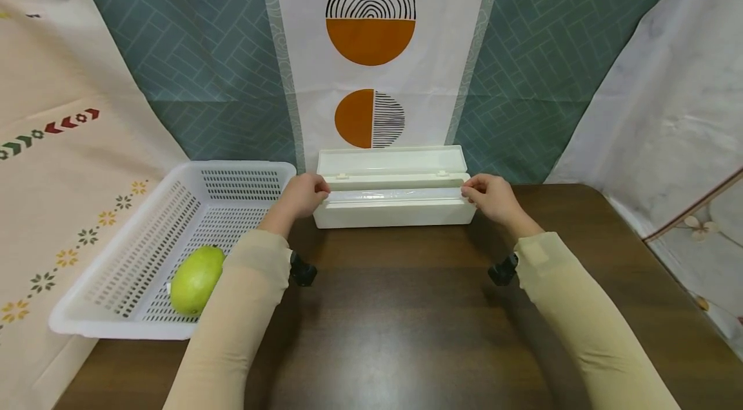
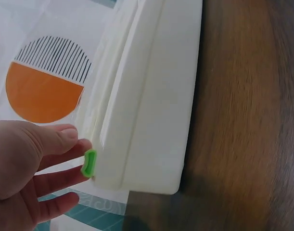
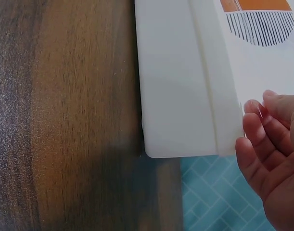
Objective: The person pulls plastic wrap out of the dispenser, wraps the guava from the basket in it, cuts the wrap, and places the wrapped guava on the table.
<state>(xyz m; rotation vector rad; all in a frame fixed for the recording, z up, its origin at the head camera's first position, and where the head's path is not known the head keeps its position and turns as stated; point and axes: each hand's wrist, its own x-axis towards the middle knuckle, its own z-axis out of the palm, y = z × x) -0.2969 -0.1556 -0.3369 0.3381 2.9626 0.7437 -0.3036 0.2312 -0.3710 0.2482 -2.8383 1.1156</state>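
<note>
Cling film [image 1: 400, 194] lies along the lid-up white dispenser [image 1: 395, 214], which I see midway along the desk's [image 1: 395, 307] far edge. At its ends, my left hand [image 1: 303, 195] and right hand [image 1: 496, 196] each pinch film, fingertips nearly together. A green fruit [image 1: 196, 281] sits in the basket [image 1: 124, 331] by the left edge.

1. The wrap box [image 1: 395, 215] sits at the back of the tabletop [image 1: 389, 339], its lid [image 1: 391, 158] raised behind it.
2. Plastic wrap [image 1: 395, 195] lies along its top, between the left hand [image 1: 302, 196] and right hand [image 1: 495, 197].
3. Left of the box lies the basket [image 1: 128, 330].
4. A fruit [image 1: 196, 281] rests in its near half.
5. A hanging cloth [image 1: 432, 75] is behind the box.
</note>
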